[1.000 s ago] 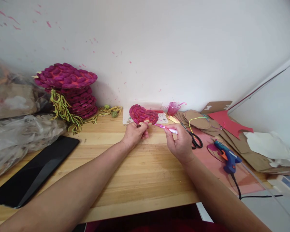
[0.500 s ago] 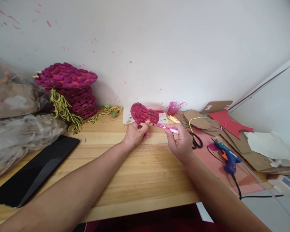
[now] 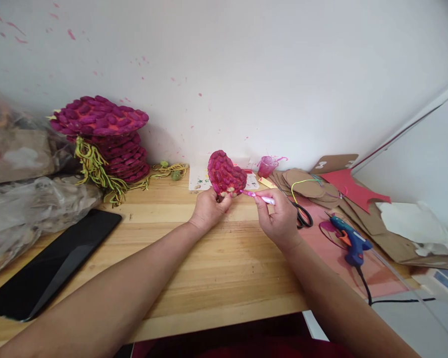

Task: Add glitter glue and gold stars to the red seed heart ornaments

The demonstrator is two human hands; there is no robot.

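Note:
Tilted up above the table is a heart-shaped piece (image 3: 226,171) covered in magenta-painted lumps that look like nut shells. My left hand (image 3: 211,206) is closed on its lower edge, thumb in front. A few shells (image 3: 230,190) beside that thumb are pale and unpainted. In my right hand (image 3: 280,216) a paintbrush (image 3: 267,200) with a white and pink handle is pinched. Its magenta tip touches or nearly touches the heart's lower right edge. Behind the heart lies a white speckled sheet (image 3: 196,183), partly hidden.
A stack of magenta shell-covered pieces (image 3: 100,119) with yellow-green yarn (image 3: 91,159) stands left, near plastic bags (image 3: 41,209) and a black phone (image 3: 56,263). To the right are a paint cup (image 3: 268,166), scissors (image 3: 304,216), cardboard cutouts (image 3: 306,184) and a blue glue gun (image 3: 353,243).
My left hand has turned the heart-shaped piece more upright, its top now higher and further right. The brush has stayed by its lower right edge.

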